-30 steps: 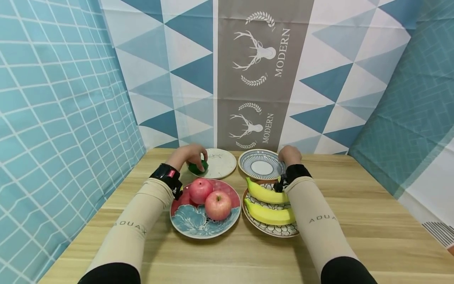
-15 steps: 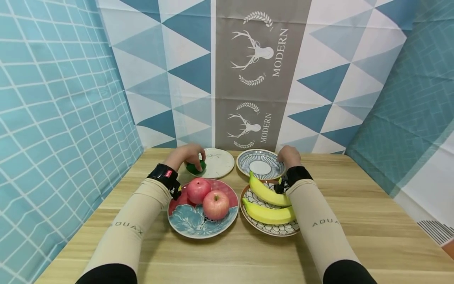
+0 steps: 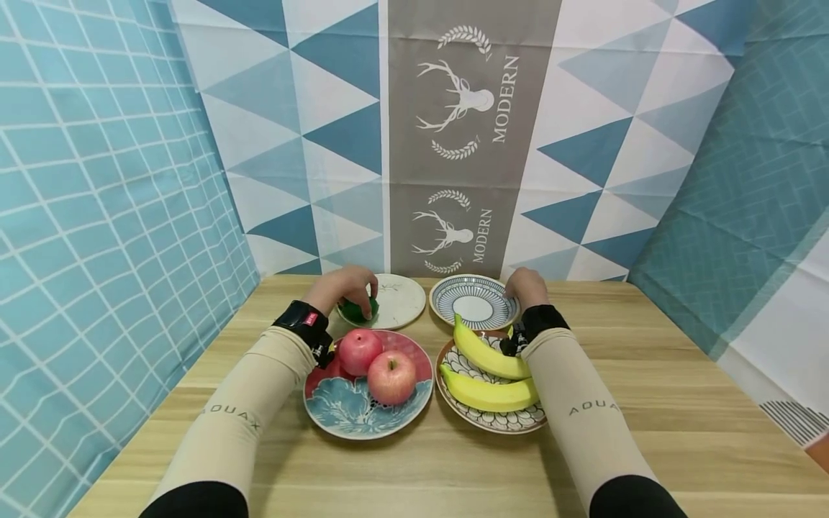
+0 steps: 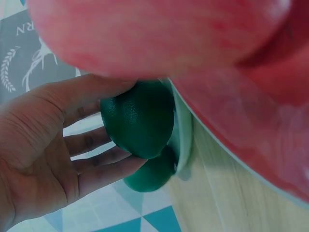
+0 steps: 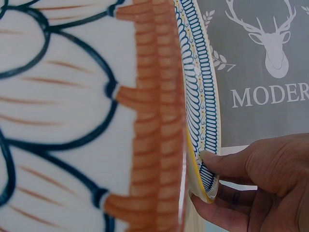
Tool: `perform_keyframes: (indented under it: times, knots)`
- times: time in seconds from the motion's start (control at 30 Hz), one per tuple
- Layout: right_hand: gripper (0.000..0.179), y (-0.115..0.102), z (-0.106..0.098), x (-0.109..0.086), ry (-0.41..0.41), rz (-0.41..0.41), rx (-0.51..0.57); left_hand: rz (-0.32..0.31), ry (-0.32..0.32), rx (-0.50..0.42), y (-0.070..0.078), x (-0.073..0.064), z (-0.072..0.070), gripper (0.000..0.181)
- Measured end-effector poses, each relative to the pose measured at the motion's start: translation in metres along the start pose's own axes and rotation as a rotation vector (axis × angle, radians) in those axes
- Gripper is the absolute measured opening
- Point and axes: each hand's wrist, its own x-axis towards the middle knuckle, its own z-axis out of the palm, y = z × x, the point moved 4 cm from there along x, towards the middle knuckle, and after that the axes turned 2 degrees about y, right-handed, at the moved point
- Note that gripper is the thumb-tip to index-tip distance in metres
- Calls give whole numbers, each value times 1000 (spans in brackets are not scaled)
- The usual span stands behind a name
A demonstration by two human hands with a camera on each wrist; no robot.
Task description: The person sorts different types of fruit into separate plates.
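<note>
At the back left, my left hand (image 3: pixel 346 283) grips a dark green lime (image 4: pixel 140 118) between thumb and fingers, at the left side of a white plate (image 3: pixel 403 301). A second lime (image 4: pixel 152 173) shows just below it in the left wrist view. My right hand (image 3: pixel 527 286) pinches the right rim of a blue-and-white striped plate (image 3: pixel 474 308), thumb on the upper face and fingers beneath, as the right wrist view shows. Below my right wrist, two bananas, an upper one (image 3: pixel 488 358) and a lower one (image 3: pixel 488 394), lie on a flower-patterned plate (image 3: pixel 495 424).
A red-and-blue plate (image 3: pixel 352 417) stands front left with a front apple (image 3: pixel 391 378) and a rear apple (image 3: pixel 360 351), close to my left wrist. All plates stand on a wooden table (image 3: pixel 401 475). A patterned cloth (image 3: pixel 453 144) hangs right behind the back plates.
The stem end of the upper banana has swung up and away from the lower one. Both hands keep their holds. The head view has shifted slightly.
</note>
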Motion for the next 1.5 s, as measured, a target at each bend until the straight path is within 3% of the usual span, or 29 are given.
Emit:
perform_keyframes:
  times: [0.4, 0.83, 1.2, 1.5]
  knots:
    - [28, 2, 3, 1, 19, -8, 2, 13, 4, -18, 33, 9, -10, 39]
    - [27, 4, 2, 5, 20, -11, -1, 36, 42, 55, 69, 18, -38, 40]
    - [27, 2, 5, 4, 8, 1, -5, 112, 104, 97, 106, 26, -46, 39]
    - [23, 3, 3, 4, -7, -35, -9, 189, 165, 128, 139, 38, -45, 33]
